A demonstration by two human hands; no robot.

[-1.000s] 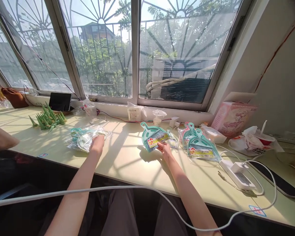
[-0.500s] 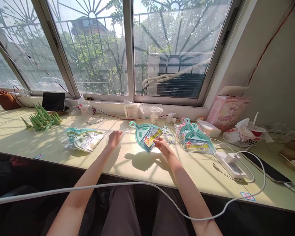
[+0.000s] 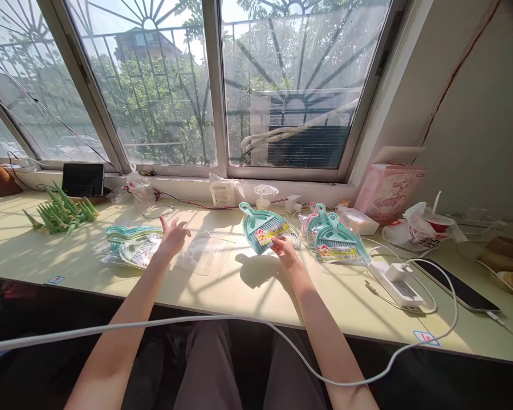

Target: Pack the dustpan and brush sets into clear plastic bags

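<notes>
My right hand (image 3: 285, 251) pinches the lower edge of a teal dustpan (image 3: 248, 219), raised a little over the table. A small brush and a yellow printed card (image 3: 273, 232) lie against the dustpan. My left hand (image 3: 174, 234) has its fingers spread and holds nothing. Just right of it, a clear plastic bag (image 3: 203, 256) lies flat on the table. Beside my left hand is a pile of bagged dustpans (image 3: 130, 246) in teal and green. To the right of my right hand rest more bagged dustpans (image 3: 338, 242), teal with a pink one behind.
A white power strip (image 3: 397, 285) with cables and a dark phone (image 3: 455, 287) lie on the right. Behind are a pink box (image 3: 389, 193) and a plastic cup (image 3: 265, 196). Spiky green plants (image 3: 64, 210) lie far left. A white cable (image 3: 188, 320) hangs across the front.
My left hand has let go of the clear bag, opened and moved left; the bag now lies on the table. My right hand has shifted slightly right with the dustpan.
</notes>
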